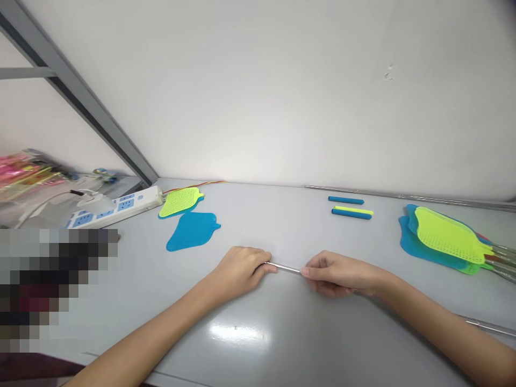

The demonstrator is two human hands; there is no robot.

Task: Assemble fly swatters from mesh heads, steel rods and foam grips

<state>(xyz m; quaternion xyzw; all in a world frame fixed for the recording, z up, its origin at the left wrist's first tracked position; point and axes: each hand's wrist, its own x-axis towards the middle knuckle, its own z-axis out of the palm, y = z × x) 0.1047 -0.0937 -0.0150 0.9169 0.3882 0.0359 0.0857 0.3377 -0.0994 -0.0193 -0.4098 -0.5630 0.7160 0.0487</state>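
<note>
A thin shiny metal rod (287,267) runs between my two hands, low over the grey table. My left hand (242,271) is closed round its left end, thumb and fingers pressed together. Farther along, my right hand (332,274) pinches the rod between thumb and fingertips. The length inside and behind my right hand is hidden. Left of my hands lie a blue fly swatter head (193,231) and a yellow-green fly swatter head (182,202) with a blue one under it. Two blue handle tubes (345,200) and a yellow-green tube (357,210) lie beyond my right hand.
Fly swatters with metal rods (451,236) are stacked at the right. Several long rods (395,195) lie along the wall, and metal rod (489,325) shows behind my right forearm. A white power strip (141,200) and bagged items (28,169) are at the left; a pixelated patch hides the front left.
</note>
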